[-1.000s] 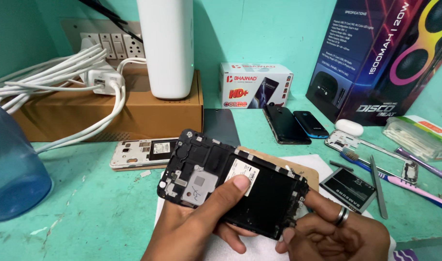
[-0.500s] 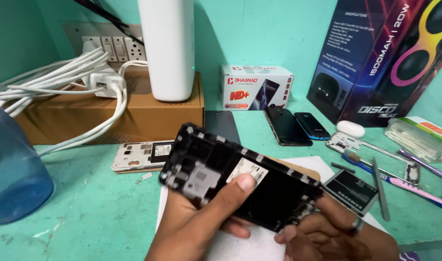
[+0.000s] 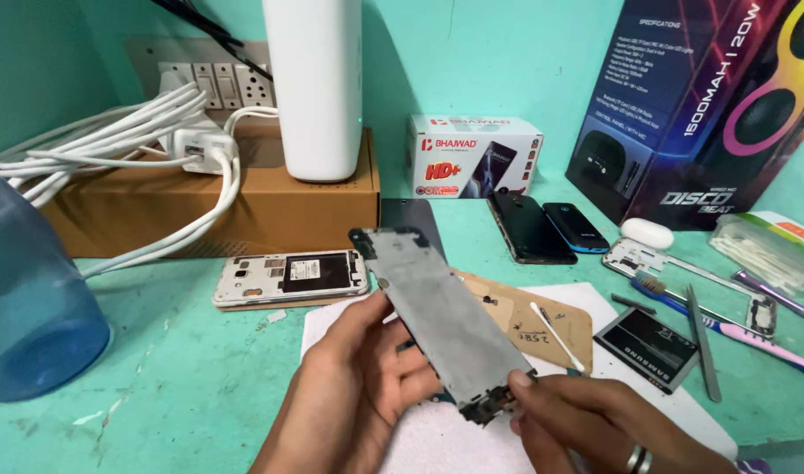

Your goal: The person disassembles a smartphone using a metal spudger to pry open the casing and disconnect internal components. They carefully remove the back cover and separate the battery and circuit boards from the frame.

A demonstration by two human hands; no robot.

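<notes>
Phone frame [image 3: 441, 320], a grey metal mid-plate with its dull flat side up, is held tilted above the turquoise table [image 3: 200, 386], its upper end pointing toward the back wall and its lower end near the person. The left hand [image 3: 358, 377] cups it from below and the side, thumb pressed along the left edge and fingers curled underneath, so this hand is closed on the frame. The right hand [image 3: 586, 421], wearing a ring, pinches the frame's lower end between thumb and fingertips. Beneath the hands lies a white mat [image 3: 437, 439], and just behind the frame a brown card [image 3: 525, 312] carries a cotton swab [image 3: 555, 335]. Left of the frame an opened phone body [image 3: 288, 276] rests flat on the table in front of a cardboard box [image 3: 191, 197], which bears a tall white device [image 3: 314, 83] and a tangle of white cables [image 3: 121, 154]. To the right lie a phone battery [image 3: 648, 347], a toothbrush [image 3: 727, 320], and two dark phones [image 3: 547, 226] near a small printed carton [image 3: 475, 156]. A blue water bottle [image 3: 28, 298] stands at the far left.
</notes>
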